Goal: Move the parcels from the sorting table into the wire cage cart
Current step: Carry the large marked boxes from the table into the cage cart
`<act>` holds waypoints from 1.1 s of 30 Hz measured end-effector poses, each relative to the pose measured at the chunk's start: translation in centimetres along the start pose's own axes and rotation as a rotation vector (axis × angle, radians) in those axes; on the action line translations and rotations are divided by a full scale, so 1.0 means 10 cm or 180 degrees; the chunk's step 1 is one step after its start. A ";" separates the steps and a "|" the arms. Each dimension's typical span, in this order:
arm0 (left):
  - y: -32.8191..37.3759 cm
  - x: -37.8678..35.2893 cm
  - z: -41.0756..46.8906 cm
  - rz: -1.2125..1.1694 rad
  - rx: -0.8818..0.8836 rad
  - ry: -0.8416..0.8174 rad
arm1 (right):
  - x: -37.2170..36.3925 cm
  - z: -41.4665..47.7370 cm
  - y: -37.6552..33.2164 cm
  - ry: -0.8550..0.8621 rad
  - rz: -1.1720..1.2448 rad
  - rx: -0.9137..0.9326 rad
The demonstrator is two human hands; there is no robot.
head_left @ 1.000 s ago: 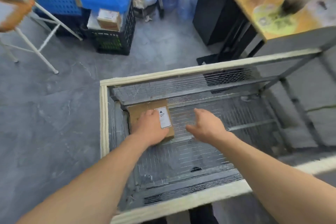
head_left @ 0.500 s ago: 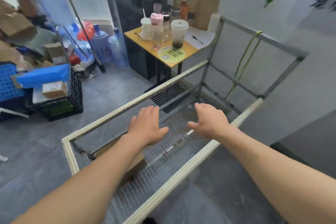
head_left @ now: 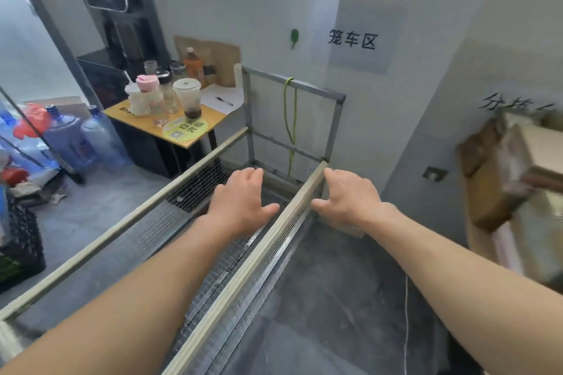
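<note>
Grey wire-mesh cage cart point(head_left: 122, 228) under left hand point(head_left: 240, 201), right hand point(head_left: 350, 198), both spread empty; rushing could topple brown cardboard parcels point(head_left: 518, 167)

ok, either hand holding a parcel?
No, the left hand and right hand are both open and empty beside the wire cage cart rail.

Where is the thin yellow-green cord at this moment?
In the head view, the thin yellow-green cord hangs from the top bar of the grey metal end frame of the wire cage cart, near the picture's centre, right of the small yellow-topped table.
</note>
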State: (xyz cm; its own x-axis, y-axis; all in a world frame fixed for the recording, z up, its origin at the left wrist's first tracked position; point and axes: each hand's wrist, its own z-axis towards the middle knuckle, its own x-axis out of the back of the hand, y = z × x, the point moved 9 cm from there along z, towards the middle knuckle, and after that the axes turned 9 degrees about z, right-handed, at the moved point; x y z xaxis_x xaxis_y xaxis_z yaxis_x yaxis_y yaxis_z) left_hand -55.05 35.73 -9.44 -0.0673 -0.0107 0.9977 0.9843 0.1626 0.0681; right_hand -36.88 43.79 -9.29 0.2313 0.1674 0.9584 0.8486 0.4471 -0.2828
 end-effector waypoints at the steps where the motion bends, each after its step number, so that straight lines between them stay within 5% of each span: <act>1: 0.15 0.06 0.03 -0.0004 -0.0080 0.0054 | 0.10 -0.07 0.10 0.0049 -0.0012 -0.0024; 13: 1.57 0.56 0.20 0.0005 -0.1152 0.0542 | 1.02 -1.04 1.03 0.0751 -0.0345 -0.0940; 33: 3.21 0.86 -0.75 -0.0311 -0.2841 0.0663 | 1.55 -3.35 1.44 0.1489 -0.0435 -0.2462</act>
State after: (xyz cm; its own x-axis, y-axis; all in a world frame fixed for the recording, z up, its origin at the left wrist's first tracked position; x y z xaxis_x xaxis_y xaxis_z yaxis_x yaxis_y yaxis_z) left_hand -22.85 33.46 1.28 -0.2114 -0.1757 0.9615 0.7422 -0.6690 0.0409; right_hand -5.11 23.42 2.77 0.1315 -0.2923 0.9472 0.9259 -0.3050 -0.2227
